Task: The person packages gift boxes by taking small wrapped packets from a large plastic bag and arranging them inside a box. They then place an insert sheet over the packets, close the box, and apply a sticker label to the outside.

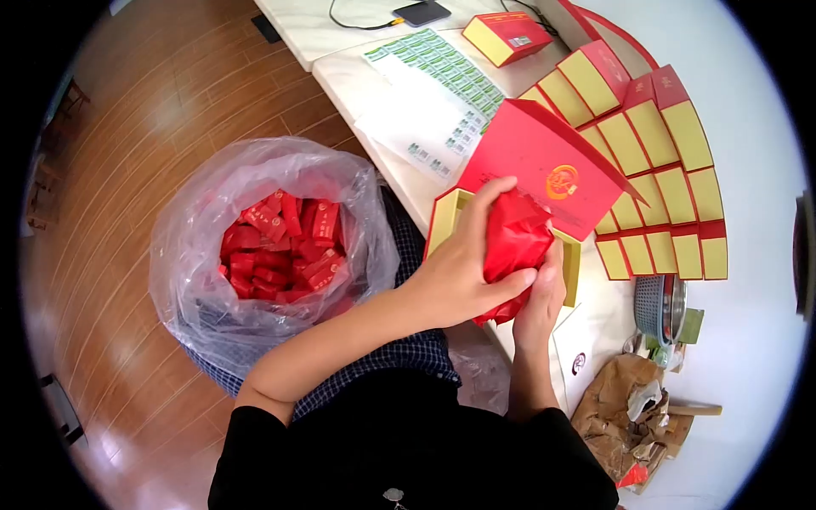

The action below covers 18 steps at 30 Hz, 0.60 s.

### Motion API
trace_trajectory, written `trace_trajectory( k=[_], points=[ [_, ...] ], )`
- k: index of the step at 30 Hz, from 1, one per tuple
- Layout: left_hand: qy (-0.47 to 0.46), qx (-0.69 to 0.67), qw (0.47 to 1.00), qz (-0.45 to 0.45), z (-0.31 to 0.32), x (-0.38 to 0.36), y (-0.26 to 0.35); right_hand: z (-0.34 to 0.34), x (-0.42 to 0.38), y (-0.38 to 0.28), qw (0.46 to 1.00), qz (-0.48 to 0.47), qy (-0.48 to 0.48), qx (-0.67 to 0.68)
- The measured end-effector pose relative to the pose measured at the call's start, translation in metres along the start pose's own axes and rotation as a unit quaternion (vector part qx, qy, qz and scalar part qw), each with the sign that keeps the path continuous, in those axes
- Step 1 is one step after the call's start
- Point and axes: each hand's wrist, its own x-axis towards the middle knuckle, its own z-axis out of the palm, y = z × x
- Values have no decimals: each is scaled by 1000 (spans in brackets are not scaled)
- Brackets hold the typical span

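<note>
Between both hands is a shiny bundle of red packets (514, 238), crinkled and held upright over the table edge. My left hand (463, 276) wraps it from the left, with the thumb across its front. My right hand (541, 293) closes on its lower right side. Right behind the bundle stands an open red gift box (527, 161) with a gold emblem inside its raised lid; the hands hide most of its yellow-edged tray. Left of my arm, a clear plastic bag (183, 229) gapes open, with many small red packets (276, 246) in it.
Yellow-and-red boxes (663, 195) are stacked along the wall at right. Sticker sheets (438, 72), a closed box (506, 38) and a phone (422, 13) lie toward the back of the table (340, 72). A grey basket (650, 310) and crumpled brown paper (612, 399) sit at lower right.
</note>
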Motion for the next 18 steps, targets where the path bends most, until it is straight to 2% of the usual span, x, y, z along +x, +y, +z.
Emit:
trace_trajectory(
  k=[1, 4, 5, 9, 11, 13, 18],
  points=[
    [-20, -3, 1000, -10, 7, 5, -1, -4, -3, 16, 999, 10, 22, 23],
    [-31, 127, 991, 5, 12, 14, -5, -10, -1, 39, 990, 79, 50, 103],
    [-35, 128, 991, 2, 14, 17, -7, -11, 1, 43, 987, 93, 53, 123],
    [26, 196, 980, -4, 15, 29, -14, -6, 12, 49, 975, 129, 42, 177],
    [27, 213, 977, -17, 13, 29, -18, -1, 20, 45, 976, 132, 23, 174],
    [46, 303, 952, -20, 9, 24, -25, 5, 23, 43, 985, 114, -5, 127],
    [48, 303, 950, -52, 3, 16, -32, 3, 28, 50, 986, 121, -5, 116]
  ],
)
